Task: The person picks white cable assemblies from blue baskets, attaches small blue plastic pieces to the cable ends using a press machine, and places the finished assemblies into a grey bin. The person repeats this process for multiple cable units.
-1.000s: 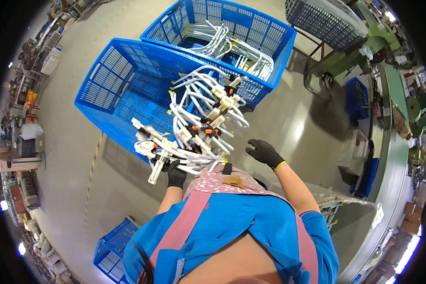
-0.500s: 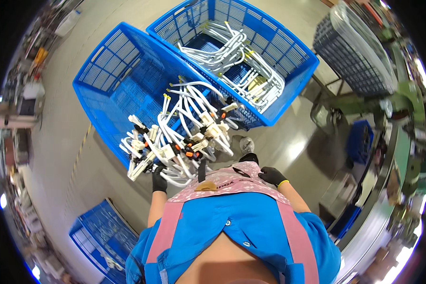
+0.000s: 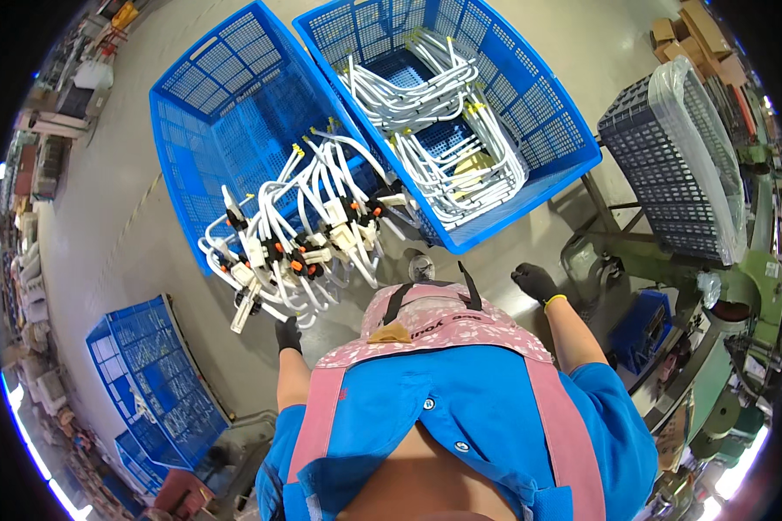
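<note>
A bundle of white bent tubes point(image 3: 278, 208) with cream, black and orange fittings hangs over the near end of the left blue crate point(image 3: 178, 165). My left hand point(image 3: 288, 334), in a black glove, is low beside the bundle's near tube ends. Its fingers are partly hidden, and whether it touches a tube cannot be made out. Away from my body on the right, my right hand point(image 3: 535, 283) wears a black glove with a yellow cuff. Its fingers are curled in, with nothing seen in them. The right blue crate point(image 3: 552, 130) holds stacked white tubes point(image 3: 417, 104) with yellow ends.
A dark grey crate point(image 3: 639, 148) with a clear plastic liner stands at the right, near green machinery point(image 3: 765, 286). A small blue bin point(image 3: 643, 330) sits below it. Another blue crate point(image 3: 161, 373) is at the lower left, and cardboard boxes point(image 3: 699, 35) lie at the far right.
My right hand has moved from the apron's edge outward to the right. The crates appear higher and the lower-left crate shows more as the view shifts. The tube bundle still hangs over the crate.
</note>
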